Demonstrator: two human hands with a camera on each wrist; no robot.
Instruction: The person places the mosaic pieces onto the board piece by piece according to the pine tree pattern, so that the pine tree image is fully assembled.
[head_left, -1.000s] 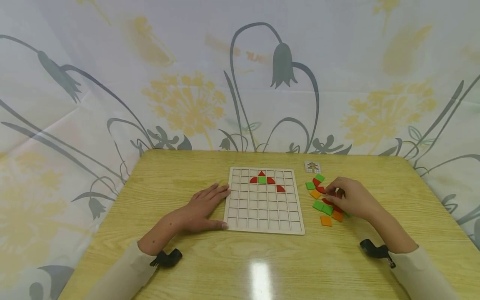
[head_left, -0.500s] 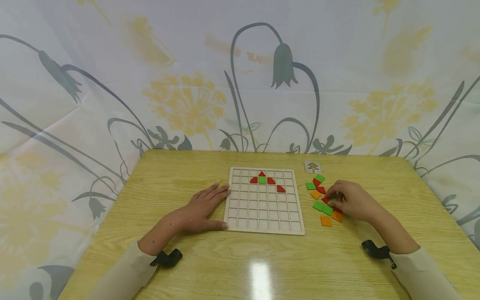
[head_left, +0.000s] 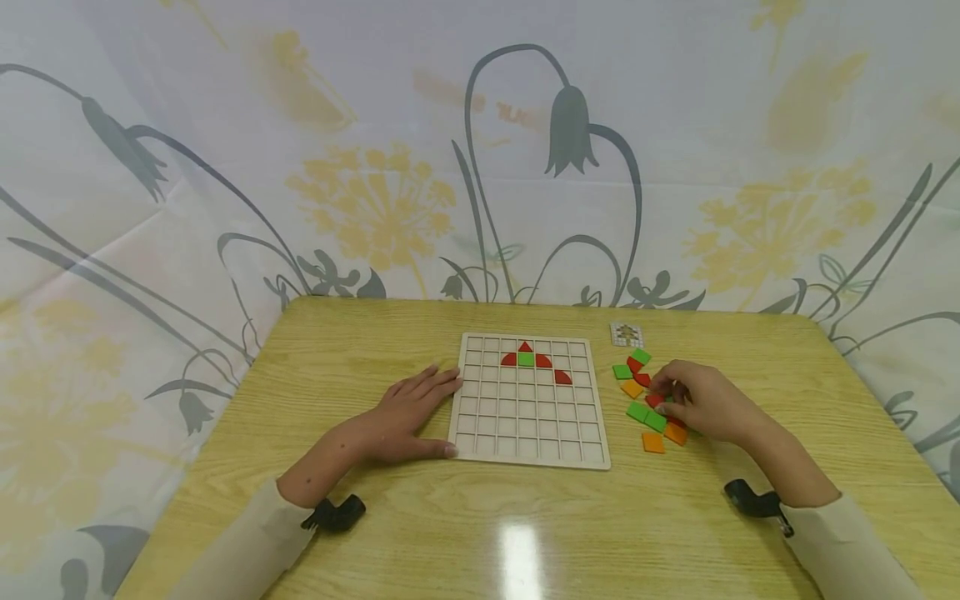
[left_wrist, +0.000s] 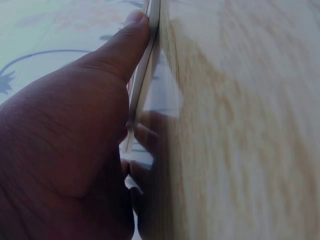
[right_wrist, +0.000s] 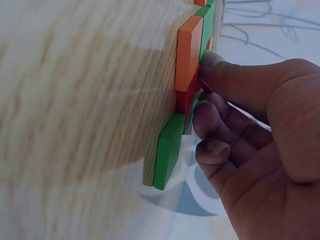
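Observation:
My left hand (head_left: pixel 401 421) lies flat on the table with its fingers fairly straight. Its fingertips and thumb touch the left edge of a white gridded board (head_left: pixel 517 425); the left wrist view shows the thumb (left_wrist: pixel 120 50) along that edge. On the board's upper rows are a red triangle (head_left: pixel 525 347), a green square (head_left: pixel 526 360) and several red quarter-round tiles (head_left: pixel 563 378). To the right, my right hand (head_left: pixel 705 400) pinches a red tile (head_left: pixel 655 402) between thumb and fingers, low over a loose pile. In the right wrist view that tile is mostly hidden behind the thumb (right_wrist: pixel 235 82).
Around the right hand lie loose green tiles (head_left: pixel 645 415), orange tiles (head_left: pixel 653 442) and red tiles, some overlapping. A small pattern card (head_left: pixel 626 334) sits behind them. A floral curtain (head_left: pixel 480 167) hangs behind the table's back edge.
My right hand has shifted slightly right and its fingertips have come onto the red tile, which now looks turned. The left hand and the tiles on the board stay as they were.

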